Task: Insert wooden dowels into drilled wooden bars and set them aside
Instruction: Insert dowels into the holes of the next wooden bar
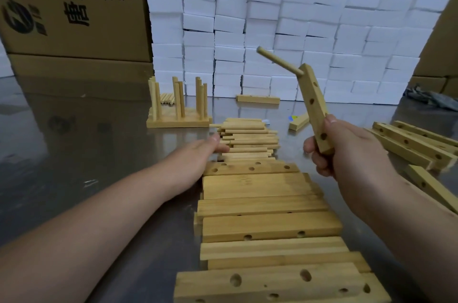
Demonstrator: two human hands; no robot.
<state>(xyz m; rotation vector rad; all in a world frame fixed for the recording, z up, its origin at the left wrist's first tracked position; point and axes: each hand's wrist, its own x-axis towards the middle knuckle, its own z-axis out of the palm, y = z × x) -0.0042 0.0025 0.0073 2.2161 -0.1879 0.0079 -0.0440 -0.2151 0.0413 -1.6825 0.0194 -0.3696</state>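
My right hand (347, 151) grips the lower end of a drilled wooden bar (313, 101), held nearly upright above the table. One dowel (278, 60) sticks out of the bar's top hole, pointing up and left. My left hand (210, 149) reaches forward with its fingertips at the left edge of a pile of loose dowels (247, 136). Whether it holds a dowel I cannot see. A stack of drilled bars (262, 206) lies in front of me between my arms.
Finished bars with upright dowels (178, 111) stand at the back left. More drilled bars (411, 144) lie at the right, with single bars (257, 98) near a wall of white foam blocks (285, 37). Cardboard boxes (74, 5) stand behind on the steel table (74, 129).
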